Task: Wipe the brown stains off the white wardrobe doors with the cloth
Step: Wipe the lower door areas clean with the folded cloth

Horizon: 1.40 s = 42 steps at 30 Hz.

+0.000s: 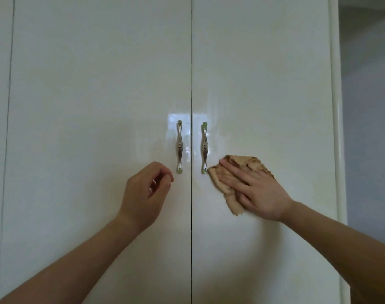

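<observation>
The right hand (257,189) lies flat with straight fingers, pressing the tan cloth (232,204) beneath it. The left hand (148,190), loosely curled, holds nothing, left of the right handle (204,148). The cloth touches that handle's bottom, on the right door (264,84).

Wardrobe doors (99,84): white, smooth, high-gloss panels catching reflections; two handles (179,147): polished, silvery metal; cloth (224,183): tan, soft, crumpled fabric with frayed, ragged edges.
</observation>
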Tool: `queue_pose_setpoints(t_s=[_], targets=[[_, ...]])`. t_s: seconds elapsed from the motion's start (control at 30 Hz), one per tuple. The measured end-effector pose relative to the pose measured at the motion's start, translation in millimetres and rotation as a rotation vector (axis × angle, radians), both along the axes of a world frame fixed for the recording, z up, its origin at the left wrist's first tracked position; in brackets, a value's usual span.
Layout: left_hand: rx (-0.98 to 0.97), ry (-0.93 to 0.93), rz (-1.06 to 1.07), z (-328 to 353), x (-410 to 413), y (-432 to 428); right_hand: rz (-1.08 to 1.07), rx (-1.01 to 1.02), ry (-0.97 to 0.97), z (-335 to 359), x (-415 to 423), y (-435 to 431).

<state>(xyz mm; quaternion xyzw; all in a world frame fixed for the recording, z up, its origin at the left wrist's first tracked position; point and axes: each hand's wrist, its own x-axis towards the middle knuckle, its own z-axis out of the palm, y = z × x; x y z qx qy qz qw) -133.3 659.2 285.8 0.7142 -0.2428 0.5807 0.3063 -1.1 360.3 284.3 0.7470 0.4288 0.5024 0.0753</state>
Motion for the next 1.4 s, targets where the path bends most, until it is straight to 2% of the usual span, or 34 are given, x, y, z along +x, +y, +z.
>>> queue_pose_setpoints(t_s=[0.07,0.2,0.3,0.37,0.47,0.5,0.53,0.57,0.6,0.67,0.73,0.77,0.83,0.93,1.0,1.07,1.17,1.2,1.23,1.33,1.4], targets=[[0.0,0.011,0.017,2,4,-1,-0.043,0.061,-0.035,14,6,-9],[-0.066,0.049,0.008,5,15,-10,0.024,0.461,-0.024,37,11,19],[-0.015,0.049,-0.036,-11,22,-23,0.021,0.508,-0.059,-6,8,55],[0.044,0.048,-0.055,-28,27,-29,0.008,0.271,-0.058,-81,3,67],[0.11,0.08,-0.059,-46,37,-32,0.014,-0.374,-0.009,-193,-7,40],[0.132,0.083,-0.066,-50,39,-32,0.027,-0.493,-0.007,-193,-6,23],[0.153,0.082,-0.07,-52,40,-33,0.032,-0.51,-0.011,-174,-1,10],[0.17,0.083,-0.071,-53,41,-34,0.044,-0.434,-0.046,-146,8,1],[0.18,0.085,-0.072,-52,42,-35,0.043,-0.267,-0.087,-111,15,-3],[0.157,0.078,-0.072,-48,45,-36,0.007,0.227,-0.114,-40,20,1],[0.124,0.077,-0.065,-42,49,-35,-0.08,0.647,-0.023,-13,15,35],[0.106,0.069,-0.058,-40,50,-34,-0.112,0.72,-0.002,-20,10,60],[0.055,0.05,-0.058,-41,50,-30,-0.1,0.619,0.006,-68,-2,108],[-0.005,0.049,-0.055,-50,46,-21,0.065,0.179,0.092,-150,-22,136],[0.015,0.038,-0.042,-55,42,-12,0.142,-0.001,0.114,-156,-21,122],[0.006,0.025,-0.045,-54,37,-2,0.111,0.071,0.115,-133,-17,113],[-0.032,0.018,-0.062,-46,28,11,0.04,0.514,0.09,-103,-24,139],[-0.028,0.02,-0.055,-45,25,13,0.043,0.568,0.092,-101,-29,158],[-0.017,0.019,-0.043,-44,22,16,0.07,0.54,0.106,-101,-34,176],[0.041,0.004,-0.022,-48,16,22,0.162,0.238,0.104,-94,-33,185],[0.036,0.005,-0.03,-55,14,26,0.124,0.222,0.063,-85,-25,161]])
